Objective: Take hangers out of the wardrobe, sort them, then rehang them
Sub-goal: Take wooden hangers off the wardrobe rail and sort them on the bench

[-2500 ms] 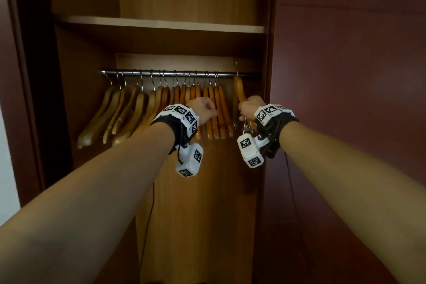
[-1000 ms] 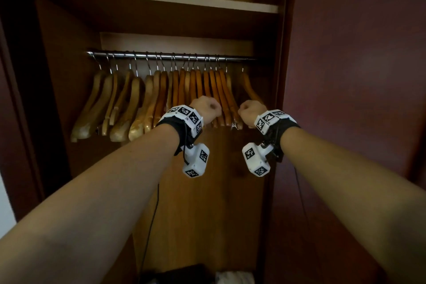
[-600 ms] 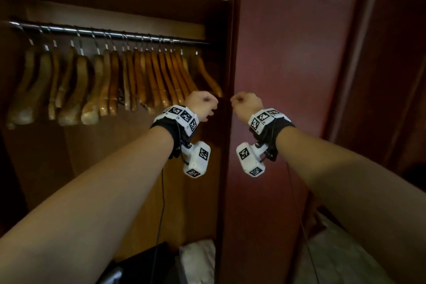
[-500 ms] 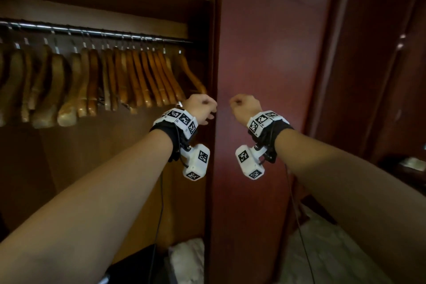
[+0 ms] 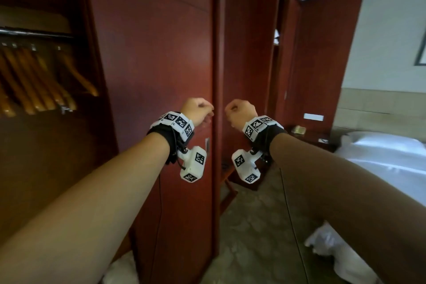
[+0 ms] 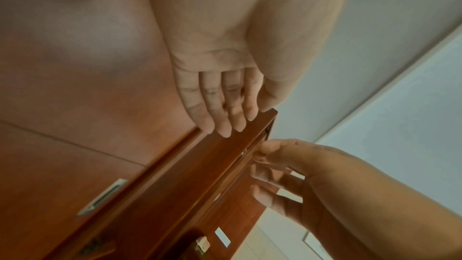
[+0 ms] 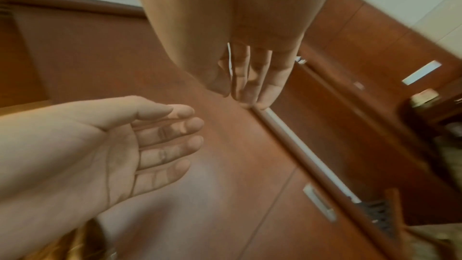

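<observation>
Several wooden hangers hang on the metal rail inside the wardrobe, at the far left of the head view. Both hands are away from them, raised side by side in front of the red-brown wardrobe door. My left hand holds nothing, and in the left wrist view its fingers are relaxed and nearly straight. My right hand is also empty. In the right wrist view its fingers are loose. There the left hand shows a bare palm.
The door's right edge stands between my hands, with a recessed metal pull below. A white bed lies at the right and a dark bedside table beyond. A white bag lies on the patterned floor.
The view has swung right, away from the wardrobe's inside towards the room. Both hands have left the hangers on the rail and now hover empty in front of the door.
</observation>
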{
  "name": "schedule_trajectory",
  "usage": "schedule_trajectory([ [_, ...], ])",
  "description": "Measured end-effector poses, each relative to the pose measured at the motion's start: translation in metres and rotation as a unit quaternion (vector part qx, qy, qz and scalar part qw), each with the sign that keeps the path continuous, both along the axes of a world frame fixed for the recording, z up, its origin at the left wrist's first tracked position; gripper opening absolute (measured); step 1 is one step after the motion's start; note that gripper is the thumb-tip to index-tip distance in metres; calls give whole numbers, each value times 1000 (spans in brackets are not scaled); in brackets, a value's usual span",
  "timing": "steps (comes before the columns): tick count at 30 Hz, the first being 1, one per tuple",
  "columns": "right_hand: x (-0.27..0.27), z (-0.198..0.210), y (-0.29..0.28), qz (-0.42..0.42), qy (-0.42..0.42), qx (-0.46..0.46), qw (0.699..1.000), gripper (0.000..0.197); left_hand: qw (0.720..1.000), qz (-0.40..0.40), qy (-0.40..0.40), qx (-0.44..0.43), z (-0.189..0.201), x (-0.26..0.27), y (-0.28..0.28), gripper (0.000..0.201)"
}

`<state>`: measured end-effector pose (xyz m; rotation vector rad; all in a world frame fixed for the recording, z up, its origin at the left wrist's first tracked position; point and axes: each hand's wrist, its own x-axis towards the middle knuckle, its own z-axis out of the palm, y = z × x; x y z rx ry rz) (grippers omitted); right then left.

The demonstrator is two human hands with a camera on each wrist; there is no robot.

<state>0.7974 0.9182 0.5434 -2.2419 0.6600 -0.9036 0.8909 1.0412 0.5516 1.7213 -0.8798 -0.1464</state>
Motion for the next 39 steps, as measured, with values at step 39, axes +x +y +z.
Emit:
schedule_trajectory([
  [39,-594,-182,-477,-342,115,155,920,17,894,-375,140,200,-177,-502,-563,12],
])
